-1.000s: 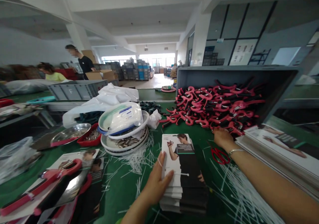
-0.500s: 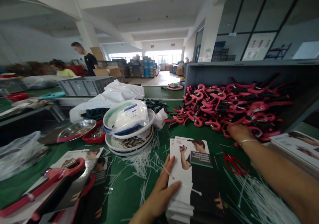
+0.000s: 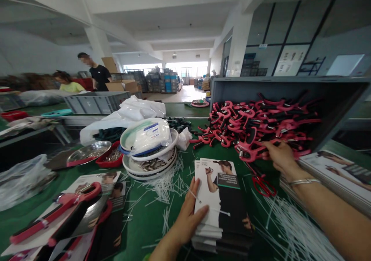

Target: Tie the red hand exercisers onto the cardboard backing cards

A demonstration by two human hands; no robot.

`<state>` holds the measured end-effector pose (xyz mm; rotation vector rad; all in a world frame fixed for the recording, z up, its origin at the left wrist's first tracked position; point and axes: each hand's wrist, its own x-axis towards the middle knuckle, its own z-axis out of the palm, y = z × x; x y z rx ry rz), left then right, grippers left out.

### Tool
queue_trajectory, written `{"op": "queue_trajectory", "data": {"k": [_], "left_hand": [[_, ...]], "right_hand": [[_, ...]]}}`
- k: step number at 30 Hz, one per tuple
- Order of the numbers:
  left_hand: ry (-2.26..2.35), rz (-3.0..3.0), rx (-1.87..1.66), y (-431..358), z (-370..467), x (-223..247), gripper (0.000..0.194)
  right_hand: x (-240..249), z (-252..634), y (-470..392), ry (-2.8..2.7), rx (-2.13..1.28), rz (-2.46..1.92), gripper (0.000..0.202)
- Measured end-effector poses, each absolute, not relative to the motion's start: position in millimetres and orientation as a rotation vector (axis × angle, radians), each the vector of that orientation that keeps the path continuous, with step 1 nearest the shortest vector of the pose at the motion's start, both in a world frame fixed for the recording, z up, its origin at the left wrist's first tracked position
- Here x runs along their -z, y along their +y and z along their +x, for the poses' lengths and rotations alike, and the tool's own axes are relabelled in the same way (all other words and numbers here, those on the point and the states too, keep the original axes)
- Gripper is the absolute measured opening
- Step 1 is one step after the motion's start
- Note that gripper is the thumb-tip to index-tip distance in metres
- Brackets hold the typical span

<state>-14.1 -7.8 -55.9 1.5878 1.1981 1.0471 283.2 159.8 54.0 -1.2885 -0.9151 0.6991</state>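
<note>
To my left a clear plastic bag (image 3: pixel 21 181), farther off a turquoise tray (image 3: pixel 56 113), a grey crate (image 3: pixel 95 103), a person in black (image 3: pixel 100 76), a person in yellow (image 3: pixel 72 87), stacked crates (image 3: pixel 166 82)

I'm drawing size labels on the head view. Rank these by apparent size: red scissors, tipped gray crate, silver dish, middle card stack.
1. Tipped gray crate
2. Middle card stack
3. Silver dish
4. Red scissors

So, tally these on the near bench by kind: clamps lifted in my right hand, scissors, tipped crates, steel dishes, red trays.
Pink-and-black clamp in right hand: 1
Red-handled scissors: 1
Tipped grey crate: 1
Steel dish: 1
Red tray: 1
Total: 5
</note>
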Motion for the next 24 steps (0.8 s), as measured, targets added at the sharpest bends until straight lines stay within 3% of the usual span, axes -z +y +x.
{"op": "queue_trajectory", "data": {"k": [7, 15, 21, 24], "left_hand": [[1.209, 1.607, -1.074, -6.0, -14.8, 57.3, 0.071], [1.220, 1.602, -1.085, -4.9, -14.6, 58.7, 0.073], [1.218, 1.576, -1.111, -6.2, -13.8, 56.4, 0.073], [1.205, 1.583, -1.143, -6.0, -14.2, 58.0, 0.072]], "right_hand": [[-48.0, 228.5, 154.0, -0.636, -0.952, -1.098, 0.020], [-52.1, 238.1, 162.9, -0.526, -0.973, -1.033, 0.028], [-52.5, 217.2, 128.2, -0.907, -0.859, -1.033, 0.026], [-47.0, 199.1, 95.6, -1.664, -0.485, -0.949, 0.013]]}}
